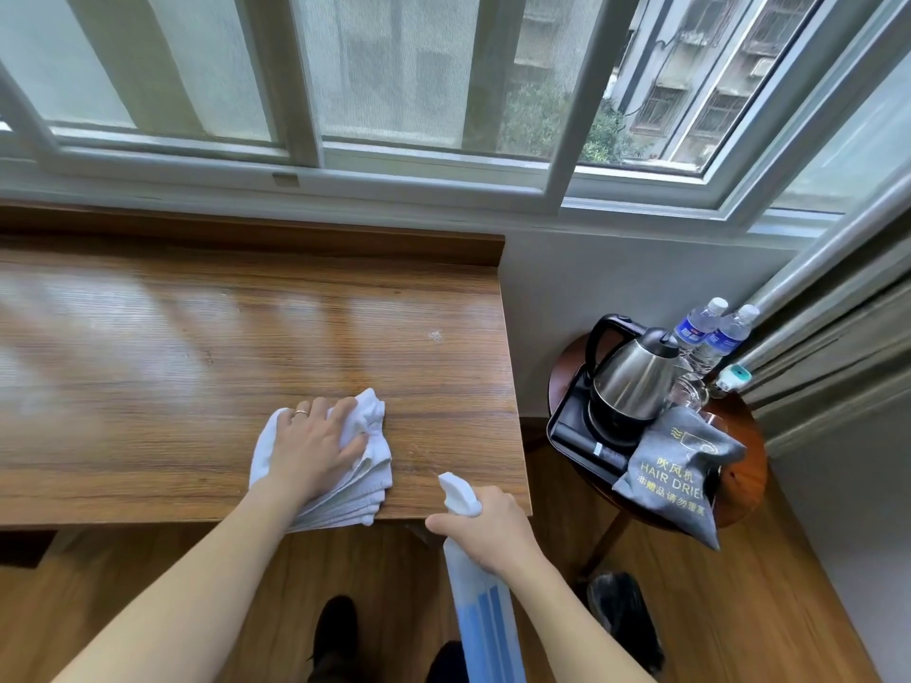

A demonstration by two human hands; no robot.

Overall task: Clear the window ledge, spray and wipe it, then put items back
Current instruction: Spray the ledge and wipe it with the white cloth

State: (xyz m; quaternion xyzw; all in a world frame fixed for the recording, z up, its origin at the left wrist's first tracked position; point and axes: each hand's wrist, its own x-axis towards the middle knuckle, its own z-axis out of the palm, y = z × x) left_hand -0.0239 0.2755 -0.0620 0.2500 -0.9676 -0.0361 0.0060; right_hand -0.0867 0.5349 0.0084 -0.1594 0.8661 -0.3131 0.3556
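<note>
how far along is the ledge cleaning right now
Clearing looks done: the wooden ledge is bare, with the kettle on the side table. In hand: left hand presses the cloth, right hand grips the spray bottle. Left: finishing, returning items.

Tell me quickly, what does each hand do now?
Left hand: open, fingers flat, pressing the white folded cloth on the brown wooden ledge.
Right hand: grips the white-and-blue plastic spray bottle.

Bright daylight from window (pixel 443 91), glare on ledge (pixel 197 337), wide-angle edge distortion
</note>
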